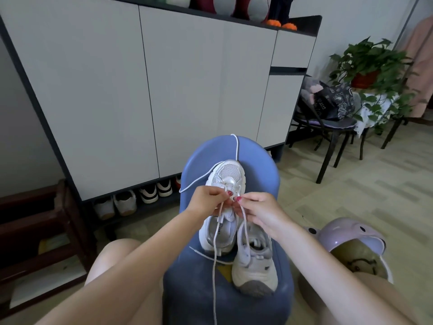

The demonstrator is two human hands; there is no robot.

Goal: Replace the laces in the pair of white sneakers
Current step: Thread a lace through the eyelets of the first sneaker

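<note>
Two white sneakers lie on a blue stool (257, 160). The far sneaker (228, 177) points its toe away from me. The near sneaker (254, 266) points its toe toward me and leans against the first. My left hand (207, 200) pinches a white lace (214, 249) over the far sneaker's eyelets, and that strand hangs down past the stool's front. My right hand (260, 212) pinches another strand of lace at the same spot. A second loose lace (236, 146) trails from the toe over the stool's far edge.
A tall white cabinet (140, 90) stands behind the stool, with several shoes (150, 193) in the gap under it. A dark wooden rack (42, 231) is at the left. A lilac lidded bin (351, 242) sits at my right, a black chair (328, 127) and potted plant (372, 64) farther back.
</note>
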